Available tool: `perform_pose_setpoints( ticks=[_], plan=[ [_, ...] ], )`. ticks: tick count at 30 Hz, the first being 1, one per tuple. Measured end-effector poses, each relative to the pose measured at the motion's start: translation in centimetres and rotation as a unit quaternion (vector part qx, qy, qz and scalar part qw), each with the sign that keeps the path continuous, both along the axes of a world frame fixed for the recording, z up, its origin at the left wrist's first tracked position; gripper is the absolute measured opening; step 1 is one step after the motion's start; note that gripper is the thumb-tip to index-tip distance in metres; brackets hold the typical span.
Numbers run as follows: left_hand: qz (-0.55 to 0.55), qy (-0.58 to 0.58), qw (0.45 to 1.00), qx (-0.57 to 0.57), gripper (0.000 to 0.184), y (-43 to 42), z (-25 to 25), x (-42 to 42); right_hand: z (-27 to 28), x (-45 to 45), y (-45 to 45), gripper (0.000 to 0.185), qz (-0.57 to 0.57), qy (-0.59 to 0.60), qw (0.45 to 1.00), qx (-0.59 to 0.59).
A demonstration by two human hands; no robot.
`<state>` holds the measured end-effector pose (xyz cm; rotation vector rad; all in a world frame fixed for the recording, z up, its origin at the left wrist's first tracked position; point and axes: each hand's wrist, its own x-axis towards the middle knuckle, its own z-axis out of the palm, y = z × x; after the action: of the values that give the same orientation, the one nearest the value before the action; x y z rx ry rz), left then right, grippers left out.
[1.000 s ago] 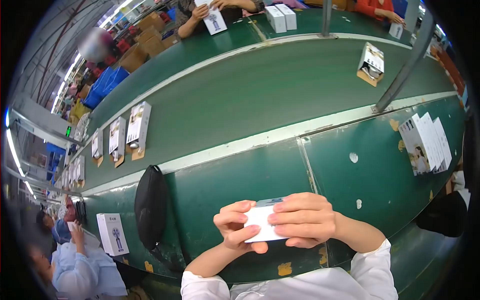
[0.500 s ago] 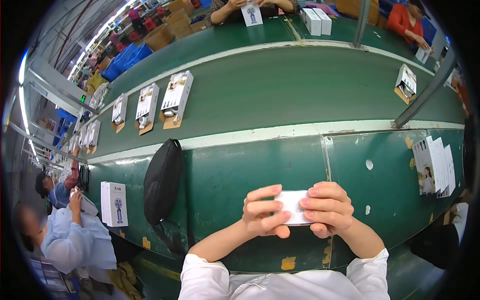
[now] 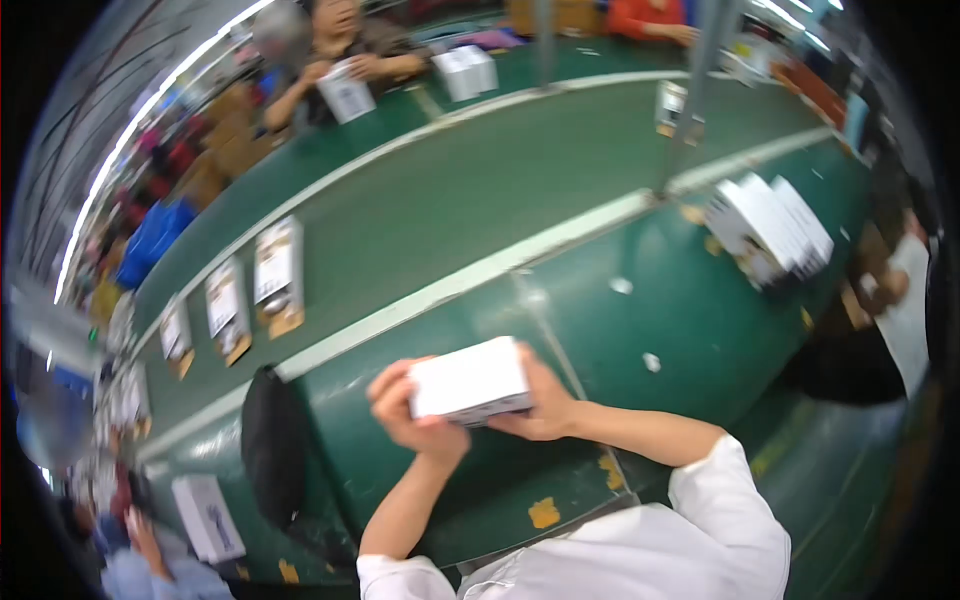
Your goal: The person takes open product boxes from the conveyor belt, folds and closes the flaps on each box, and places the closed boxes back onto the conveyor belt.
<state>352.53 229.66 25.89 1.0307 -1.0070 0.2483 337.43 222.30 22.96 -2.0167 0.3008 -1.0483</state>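
Note:
Between my two hands I hold a small white box [image 3: 470,376] above the green work table. My left hand [image 3: 408,408] wraps round its left end, with the thumb along the lower edge. At the right end, my right hand [image 3: 546,398] is closed on the box, its fingers partly hidden behind it. A broad white face points up at me, and dark print shows faintly on the lower side. A black pouch [image 3: 272,450] lies on the table to the left of my hands.
Boxes with open flaps, one a white box [image 3: 278,262], lie on the green conveyor belt [image 3: 440,190]. Several white boxes [image 3: 765,228] stand at the right, and a white fan box [image 3: 208,518] lies at the left. A metal post [image 3: 690,110] rises ahead. Other people sit around.
My view has swung to the right and tilted. The box has turned in my hands, from a small end face showing to a broad side, and both hands have shifted their hold.

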Motion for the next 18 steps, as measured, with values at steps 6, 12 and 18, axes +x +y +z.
perform_pose_setpoints(
  ticks=[6,12,18],
  plan=[
    [-0.033,-0.054,0.998,0.018,0.054,0.6,-1.5,0.2,4.4,-6.7,-1.1,0.083,-0.132,0.065,0.989,0.000],
    [-0.088,-0.278,0.954,0.074,0.031,0.3,-4.3,0.4,11.5,-20.4,-10.8,0.083,-0.452,0.388,0.795,-0.114],
    [-0.099,-0.314,0.936,0.122,0.028,2.2,-2.3,0.1,9.9,-27.6,-14.9,0.084,-0.538,0.522,0.581,-0.317]
  ],
)
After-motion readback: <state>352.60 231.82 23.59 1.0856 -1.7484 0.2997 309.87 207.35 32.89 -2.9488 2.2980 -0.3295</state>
